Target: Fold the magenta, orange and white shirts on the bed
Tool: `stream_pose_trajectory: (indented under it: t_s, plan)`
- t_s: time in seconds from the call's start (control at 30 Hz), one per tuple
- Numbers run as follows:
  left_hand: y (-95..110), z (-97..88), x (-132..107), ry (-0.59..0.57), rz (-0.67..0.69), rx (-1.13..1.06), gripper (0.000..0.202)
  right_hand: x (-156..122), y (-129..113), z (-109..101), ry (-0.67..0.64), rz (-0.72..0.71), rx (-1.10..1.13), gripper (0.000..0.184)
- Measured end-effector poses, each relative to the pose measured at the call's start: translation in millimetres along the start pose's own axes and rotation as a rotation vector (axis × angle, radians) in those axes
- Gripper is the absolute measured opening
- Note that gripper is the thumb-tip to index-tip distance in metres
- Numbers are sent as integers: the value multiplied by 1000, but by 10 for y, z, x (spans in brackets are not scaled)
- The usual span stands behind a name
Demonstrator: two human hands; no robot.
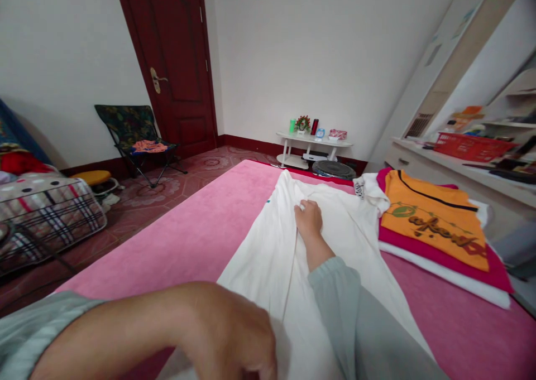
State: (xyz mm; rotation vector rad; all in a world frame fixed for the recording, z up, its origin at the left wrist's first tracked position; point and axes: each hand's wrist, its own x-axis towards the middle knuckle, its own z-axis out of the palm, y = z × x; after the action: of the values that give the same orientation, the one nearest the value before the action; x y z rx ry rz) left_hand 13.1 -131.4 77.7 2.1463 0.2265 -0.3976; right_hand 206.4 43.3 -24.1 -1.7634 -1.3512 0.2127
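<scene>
A cream white garment (268, 257) lies spread lengthwise on the pink bed cover (201, 229). My right hand (309, 219) is stretched far out and pinches a fold of the cloth near its far end, fingers closed on it. My left hand (234, 335) is close to the camera at the garment's near end, knuckles up and fingers curled down onto the cloth; the fingertips are hidden at the frame's bottom edge. Both arms wear grey-green sleeves.
A folded stack with an orange shirt (431, 221) on top sits right of the garment. Beyond the bed stand a white low table (312, 143), a dark red door (176, 62), a folding chair (134, 131) and a shelf with a red basket (473, 145).
</scene>
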Motion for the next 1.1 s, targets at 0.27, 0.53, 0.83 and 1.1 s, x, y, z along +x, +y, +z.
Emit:
stream_pose_trajectory:
  t_s: [0.27,0.53,0.83,1.1]
  plan:
    - [-838,-903,754,1152,-509,465,48,39,23,-34,62,81,-8,43]
    - [-1489,-822,933,1052,-686,577,55,39,71,-71,125,130,36,29]
    - [-1438,-847,926,1046,-673,542,55,651,151,-1,15,169,-135,36]
    - [-1460,-844,932,1063,-664,520,55,925,77,97,-89,206,-350,27]
